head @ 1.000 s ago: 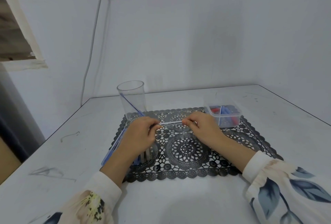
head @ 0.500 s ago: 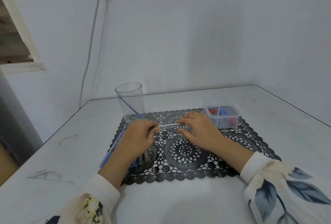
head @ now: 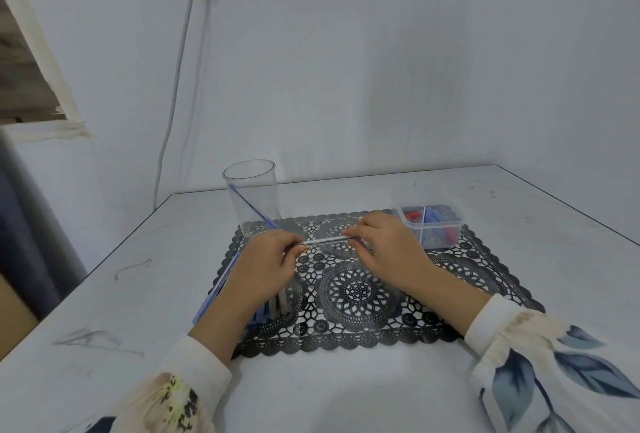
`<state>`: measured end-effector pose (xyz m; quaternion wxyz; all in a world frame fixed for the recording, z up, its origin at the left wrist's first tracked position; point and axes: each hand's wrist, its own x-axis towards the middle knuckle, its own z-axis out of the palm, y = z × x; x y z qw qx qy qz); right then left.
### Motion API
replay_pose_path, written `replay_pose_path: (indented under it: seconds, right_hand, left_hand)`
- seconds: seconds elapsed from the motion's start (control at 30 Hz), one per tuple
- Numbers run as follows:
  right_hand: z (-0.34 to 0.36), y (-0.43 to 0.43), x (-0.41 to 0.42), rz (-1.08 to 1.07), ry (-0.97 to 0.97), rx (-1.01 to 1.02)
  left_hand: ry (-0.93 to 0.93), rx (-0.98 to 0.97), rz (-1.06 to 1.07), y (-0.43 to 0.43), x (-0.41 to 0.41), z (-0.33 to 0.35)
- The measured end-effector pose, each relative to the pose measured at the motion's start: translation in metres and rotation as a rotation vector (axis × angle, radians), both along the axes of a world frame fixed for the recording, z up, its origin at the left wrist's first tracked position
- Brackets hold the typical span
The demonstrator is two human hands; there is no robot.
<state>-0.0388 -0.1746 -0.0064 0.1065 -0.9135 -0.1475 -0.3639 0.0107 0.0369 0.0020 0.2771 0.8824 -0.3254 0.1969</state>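
Pen (head: 327, 241) unmoved, pinched between fingers (head: 350, 238).

even, soft indoor light, faint shadows, wide-angle bending at edges.

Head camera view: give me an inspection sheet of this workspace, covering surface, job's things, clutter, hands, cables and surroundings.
Surface: white table with scuffs and scribble marks, under a black lace placemat.
Job's things: clear pen held level over the placemat; clear cup with one blue stick leaning inside; divided box holding small red and blue parts.
Clutter: more pens and a flat blue packet at the placemat's left side, partly under the left forearm.
Hands: left hand and right hand each pinch one end of the clear pen.
Cables: white cable runs down the wall behind the table's left corner.
Surroundings: white walls; wall opening at left.
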Motion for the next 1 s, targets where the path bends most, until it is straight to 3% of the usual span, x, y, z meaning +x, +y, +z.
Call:
replay_pose_path:
  seconds: [0.27,0.7,1.0]
  right_hand:
    - [0.001,-0.001,0.001,0.002,0.007,0.005]
    - [0.005,-0.003,-0.001,0.18,-0.067,-0.035]
    - [0.005,0.0,-0.004,0.217,-0.189,-0.027]
  left_hand:
    - [-0.033,-0.048,0.003,0.004,0.009,-0.006]
    - [-0.08,-0.1,-0.03,0.008,0.017,-0.009]
    - [-0.112,-0.138,-0.074,0.011,0.019,-0.007]
